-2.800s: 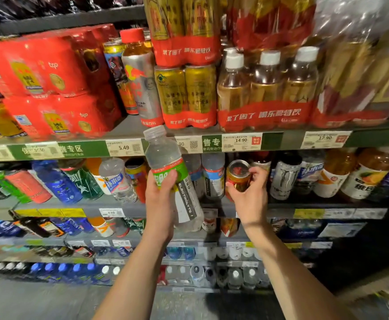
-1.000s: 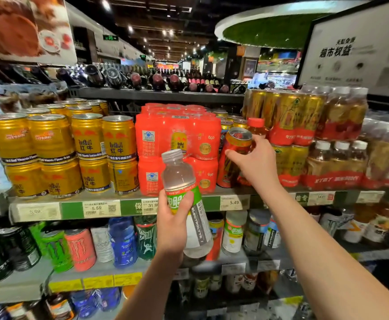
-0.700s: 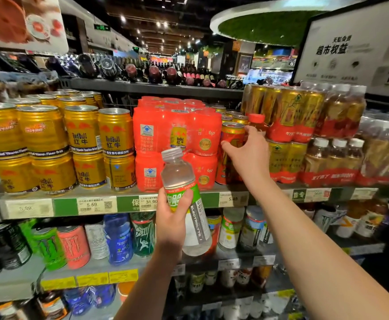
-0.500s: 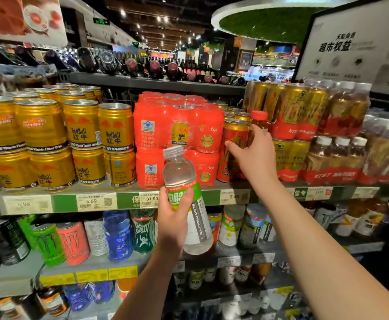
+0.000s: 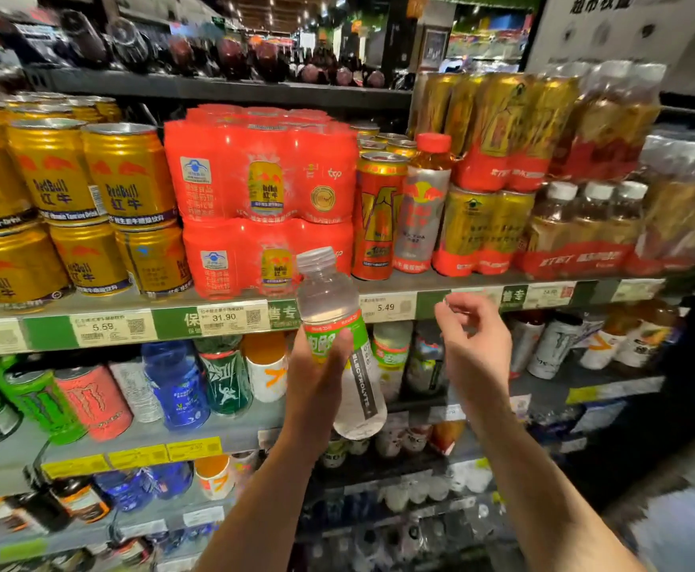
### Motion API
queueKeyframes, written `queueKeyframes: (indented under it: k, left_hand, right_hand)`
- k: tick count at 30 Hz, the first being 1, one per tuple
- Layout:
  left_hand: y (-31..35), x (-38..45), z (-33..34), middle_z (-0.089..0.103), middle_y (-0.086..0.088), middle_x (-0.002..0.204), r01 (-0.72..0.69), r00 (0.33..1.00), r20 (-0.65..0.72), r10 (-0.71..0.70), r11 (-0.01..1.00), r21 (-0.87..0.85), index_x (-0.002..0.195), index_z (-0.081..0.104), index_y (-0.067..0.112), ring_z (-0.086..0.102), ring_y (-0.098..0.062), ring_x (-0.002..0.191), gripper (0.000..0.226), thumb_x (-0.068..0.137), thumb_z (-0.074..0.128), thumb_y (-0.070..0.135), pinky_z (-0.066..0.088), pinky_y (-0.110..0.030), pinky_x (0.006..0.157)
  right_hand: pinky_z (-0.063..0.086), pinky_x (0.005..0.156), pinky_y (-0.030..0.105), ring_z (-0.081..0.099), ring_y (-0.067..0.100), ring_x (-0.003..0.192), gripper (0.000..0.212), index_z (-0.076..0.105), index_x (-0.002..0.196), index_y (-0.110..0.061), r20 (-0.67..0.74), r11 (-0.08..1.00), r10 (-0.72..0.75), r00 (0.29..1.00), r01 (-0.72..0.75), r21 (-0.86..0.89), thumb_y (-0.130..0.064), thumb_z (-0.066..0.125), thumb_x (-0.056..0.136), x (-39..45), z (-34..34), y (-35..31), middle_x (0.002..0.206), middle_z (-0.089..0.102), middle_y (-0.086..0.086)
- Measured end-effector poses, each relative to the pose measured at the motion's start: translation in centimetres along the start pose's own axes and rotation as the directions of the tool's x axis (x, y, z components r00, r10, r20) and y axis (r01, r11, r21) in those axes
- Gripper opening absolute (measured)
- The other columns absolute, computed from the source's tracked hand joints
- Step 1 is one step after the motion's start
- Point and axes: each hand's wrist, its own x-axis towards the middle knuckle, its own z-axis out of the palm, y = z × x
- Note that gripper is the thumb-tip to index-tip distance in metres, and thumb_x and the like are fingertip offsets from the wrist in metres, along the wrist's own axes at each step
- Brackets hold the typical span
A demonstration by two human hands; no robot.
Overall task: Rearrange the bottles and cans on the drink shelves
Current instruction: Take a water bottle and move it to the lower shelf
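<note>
My left hand grips a clear electrolyte bottle with a green label and holds it upright in front of the shelf edge. A tall red and gold can stands on the upper shelf, between the red multipacks and a silver bottle with a red cap. Below that shelf, my right hand hangs in the air holding nothing, its fingers loosely curled.
Gold cans are stacked on the upper shelf at left, red multipacks in the middle, wrapped gold packs at right. The lower shelf holds green, red and blue drinks. More shelves lie below.
My right hand has let go of the red and gold can, now standing on the upper shelf, and has dropped back below the shelf edge. The left hand still holds the bottle.
</note>
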Motion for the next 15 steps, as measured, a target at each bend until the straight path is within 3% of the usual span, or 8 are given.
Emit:
queueKeyframes:
  k: [2, 4, 7, 10, 12, 13, 15]
  left_hand:
    - [-0.6, -0.6, 1.3, 0.072, 0.003, 0.114, -0.009, 1.000, -0.014, 0.009, 1.000, 0.005, 0.126, 0.059, 0.020, 0.067, -0.017, 0.112, 0.078, 0.074, 0.062, 0.079, 0.051, -0.033, 0.095]
    - [-1.0, -1.0, 2.9, 0.072, 0.011, 0.117, 0.012, 0.999, -0.035, -0.012, 1.000, -0.004, 0.125, 0.057, 0.025, 0.065, -0.010, 0.116, 0.079, 0.072, 0.061, 0.083, 0.049, -0.026, 0.098]
    - [-2.0, -1.4, 5.5, 0.070, 0.011, 0.115, 0.036, 0.998, -0.055, -0.034, 0.999, 0.022, 0.121, 0.057, 0.025, 0.064, 0.001, 0.110, 0.077, 0.070, 0.063, 0.082, 0.047, -0.021, 0.095]
    - [-2.2, -2.2, 8.9, 0.066, 0.012, 0.108, 0.067, 0.993, -0.105, -0.062, 0.997, 0.048, 0.114, 0.059, 0.026, 0.060, 0.017, 0.092, 0.048, 0.078, 0.063, 0.057, 0.043, -0.012, 0.086]
    - [-2.9, -2.8, 10.6, 0.062, 0.005, 0.104, 0.079, 0.990, -0.127, -0.066, 0.992, 0.102, 0.119, 0.058, 0.013, 0.056, 0.026, 0.079, 0.026, 0.095, 0.062, 0.023, 0.038, 0.001, 0.076]
    - [-3.3, -3.1, 11.5, 0.062, 0.003, 0.102, 0.092, 0.988, -0.138, -0.076, 0.989, 0.116, 0.122, 0.056, 0.007, 0.055, 0.026, 0.077, 0.023, 0.099, 0.058, 0.011, 0.039, 0.002, 0.074]
    - [-4.5, -3.6, 12.9, 0.063, 0.005, 0.101, 0.119, 0.979, -0.180, -0.100, 0.988, 0.102, 0.126, 0.054, 0.004, 0.059, 0.018, 0.080, 0.026, 0.100, 0.055, 0.009, 0.043, -0.001, 0.074]
  right_hand:
    - [0.049, 0.069, 0.023, 0.063, 0.008, 0.075, 0.006, 0.067, 0.095, -0.018, -0.029, 1.000, -0.008, 1.000, 0.009, 0.008, -0.023, 0.066, 0.092, 0.1, -1.2, 2.2, 0.089, 0.067, 0.005]
    - [0.049, 0.067, 0.030, 0.065, 0.017, 0.074, 0.018, 0.067, 0.089, -0.022, -0.021, 0.999, -0.026, 0.999, 0.025, -0.048, -0.039, 0.064, 0.093, 0.0, -2.5, 4.7, 0.084, 0.068, -0.001]
    - [0.043, 0.068, 0.020, 0.059, -0.002, 0.070, 0.011, 0.067, 0.085, -0.017, 0.097, 0.999, 0.017, 0.995, -0.012, -0.053, -0.023, 0.067, 0.094, -0.7, -3.7, 8.0, 0.076, 0.065, -0.008]
    - [0.042, 0.065, 0.016, 0.056, -0.008, 0.062, 0.010, 0.066, 0.083, -0.013, 0.162, 0.985, 0.169, 0.972, -0.174, 0.020, -0.010, 0.069, 0.092, -0.4, -4.7, 10.3, 0.073, 0.064, -0.007]
    - [0.042, 0.065, 0.018, 0.057, -0.008, 0.062, 0.011, 0.065, 0.083, -0.016, 0.161, 0.967, 0.240, 0.957, -0.250, 0.042, -0.010, 0.070, 0.091, 0.6, -5.5, 11.8, 0.075, 0.066, -0.004]
    - [0.044, 0.067, 0.019, 0.058, -0.006, 0.063, 0.012, 0.065, 0.083, -0.019, 0.168, 0.963, 0.259, 0.951, -0.267, 0.028, -0.012, 0.071, 0.090, 1.3, -6.1, 12.6, 0.077, 0.067, -0.003]
    - [0.045, 0.067, 0.021, 0.058, -0.003, 0.063, 0.017, 0.064, 0.079, -0.022, 0.219, 0.961, 0.268, 0.938, -0.277, 0.012, -0.013, 0.071, 0.091, 2.5, -7.2, 13.9, 0.074, 0.067, -0.003]
